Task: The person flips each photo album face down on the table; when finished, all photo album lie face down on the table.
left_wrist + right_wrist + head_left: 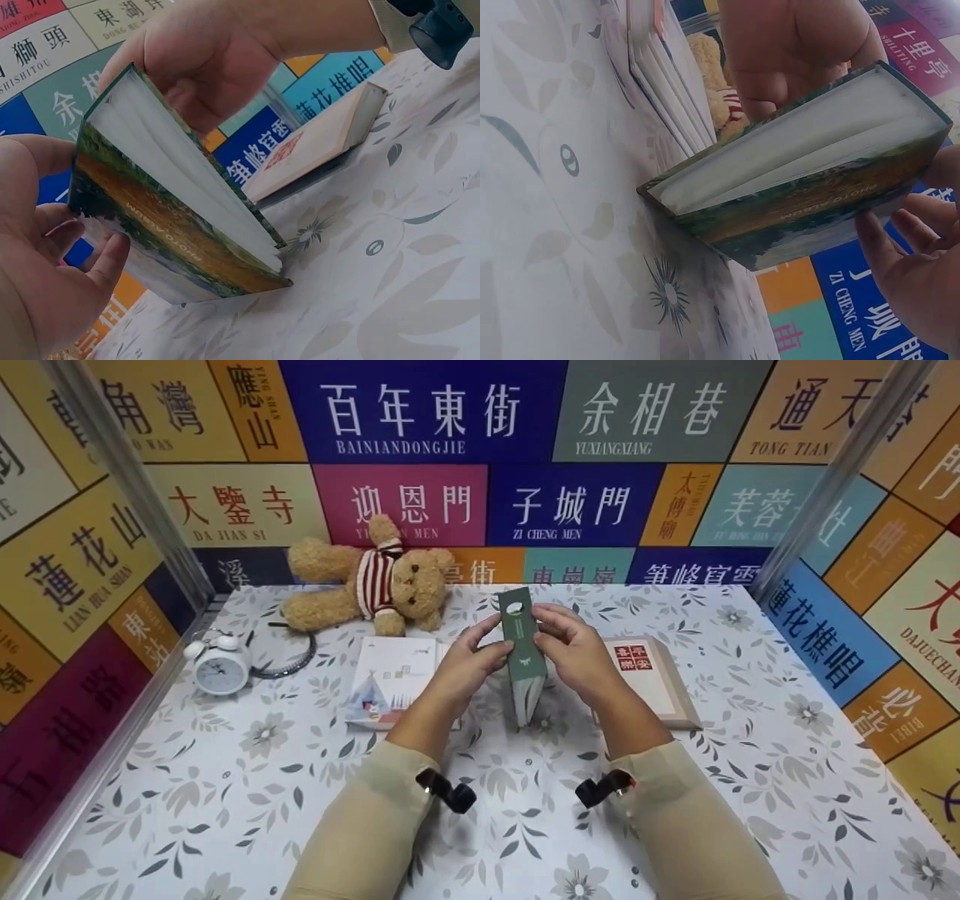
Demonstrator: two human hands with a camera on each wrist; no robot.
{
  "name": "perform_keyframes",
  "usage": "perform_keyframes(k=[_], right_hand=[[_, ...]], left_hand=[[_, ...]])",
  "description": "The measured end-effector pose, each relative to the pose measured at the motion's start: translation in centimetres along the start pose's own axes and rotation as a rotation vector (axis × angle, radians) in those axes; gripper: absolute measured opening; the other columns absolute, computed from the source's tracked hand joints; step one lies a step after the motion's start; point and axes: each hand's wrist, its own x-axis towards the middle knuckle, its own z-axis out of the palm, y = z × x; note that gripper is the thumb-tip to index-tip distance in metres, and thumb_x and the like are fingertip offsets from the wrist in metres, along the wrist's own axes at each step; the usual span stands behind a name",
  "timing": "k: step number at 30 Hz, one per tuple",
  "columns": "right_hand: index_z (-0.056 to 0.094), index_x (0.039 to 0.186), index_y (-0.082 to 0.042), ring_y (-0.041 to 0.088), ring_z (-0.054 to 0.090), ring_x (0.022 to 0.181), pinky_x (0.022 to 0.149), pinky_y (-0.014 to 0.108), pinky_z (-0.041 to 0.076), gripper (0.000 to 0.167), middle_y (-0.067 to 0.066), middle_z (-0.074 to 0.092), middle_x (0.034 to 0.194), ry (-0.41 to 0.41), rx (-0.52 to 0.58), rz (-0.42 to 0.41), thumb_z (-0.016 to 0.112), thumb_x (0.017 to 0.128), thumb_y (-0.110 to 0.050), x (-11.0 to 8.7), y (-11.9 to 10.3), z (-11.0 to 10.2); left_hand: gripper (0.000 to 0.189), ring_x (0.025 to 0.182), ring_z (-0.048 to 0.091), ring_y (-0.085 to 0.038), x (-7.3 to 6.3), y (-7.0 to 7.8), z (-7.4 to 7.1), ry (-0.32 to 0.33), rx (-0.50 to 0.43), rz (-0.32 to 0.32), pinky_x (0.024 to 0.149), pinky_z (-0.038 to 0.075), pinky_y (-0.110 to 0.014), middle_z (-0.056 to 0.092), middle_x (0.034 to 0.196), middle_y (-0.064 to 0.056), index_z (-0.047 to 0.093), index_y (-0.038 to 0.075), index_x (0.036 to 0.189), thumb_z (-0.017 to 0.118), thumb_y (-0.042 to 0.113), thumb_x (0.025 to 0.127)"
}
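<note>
A photo album [523, 637] with a green spine stands tilted between my hands, its spine facing up toward the head view. Its painted landscape cover, lettered "PHOTO ALBUM", shows in the left wrist view, where the pages [161, 131] gap slightly. On the left side my left hand [466, 660] grips it, thumb near the spine's edge. From the other side my right hand [576, 649] holds it, thumb likewise by the spine and fingers around the upper end. In both wrist views the lower edge is at the tablecloth; whether it bears weight there I cannot tell.
Left of the album lies a white book [394, 679] with a tent picture; on the right, a cream book [651, 690] with a red square. A teddy bear [375, 581], a white alarm clock [219, 666] and a dark coiled hoop [289, 666] are at the back left.
</note>
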Motion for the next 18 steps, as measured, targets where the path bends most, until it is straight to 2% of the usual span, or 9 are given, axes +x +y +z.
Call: perform_keyframes(k=[3,6,9,12,14,18], right_hand=[[0.059,0.152,-0.005,0.028,0.057,0.145,0.111,0.029,0.054,0.047,0.008,0.054,0.161,0.012,-0.064,0.015,0.061,0.105,-0.009,0.1,0.0,-0.3],[0.058,0.153,-0.006,0.029,0.057,0.146,0.116,0.039,0.054,0.050,0.010,0.055,0.161,0.016,-0.099,0.052,0.066,0.104,-0.011,0.1,0.1,-0.7],[0.056,0.155,-0.008,0.030,0.055,0.149,0.118,0.044,0.052,0.054,0.010,0.053,0.164,0.024,-0.109,0.096,0.069,0.103,-0.013,0.1,0.2,-1.1],[0.054,0.158,-0.010,0.032,0.053,0.151,0.117,0.046,0.053,0.058,0.012,0.051,0.165,0.020,-0.097,0.140,0.072,0.102,-0.016,0.2,0.5,-1.4],[0.052,0.159,-0.013,0.032,0.052,0.152,0.116,0.046,0.055,0.063,0.012,0.050,0.166,0.012,-0.098,0.172,0.075,0.101,-0.021,0.3,0.7,-1.5],[0.050,0.161,-0.020,0.029,0.051,0.153,0.113,0.045,0.057,0.071,0.009,0.048,0.168,-0.005,-0.125,0.225,0.080,0.098,-0.032,0.5,1.0,-1.7]], left_hand=[[0.063,0.147,0.056,-0.027,0.1,-0.4,0.0,-0.040,0.015,-0.017,0.125,0.046,-0.049,0.036,0.173,-0.004,0.044,0.022,0.165,0.066,0.028,0.106],[0.062,0.158,0.043,-0.031,0.2,-0.9,-0.1,-0.092,0.037,-0.048,0.128,0.041,-0.052,0.033,0.176,0.001,0.040,0.026,0.167,0.060,0.037,0.110],[0.059,0.155,0.047,-0.035,0.3,-1.5,-0.2,-0.121,0.064,-0.083,0.127,0.042,-0.052,0.043,0.171,-0.005,0.040,0.027,0.167,0.056,0.040,0.112],[0.056,0.147,0.057,-0.033,0.3,-1.8,-0.3,-0.113,0.123,-0.101,0.122,0.048,-0.049,0.052,0.164,-0.010,0.045,0.027,0.164,0.059,0.037,0.111],[0.056,0.144,0.059,-0.032,0.3,-1.9,-0.4,-0.099,0.191,-0.086,0.119,0.051,-0.048,0.051,0.165,-0.010,0.049,0.026,0.162,0.063,0.036,0.109],[0.057,0.151,0.052,-0.032,0.1,-1.8,-0.5,-0.080,0.317,-0.048,0.119,0.051,-0.047,0.043,0.171,-0.006,0.054,0.026,0.159,0.070,0.036,0.105]])
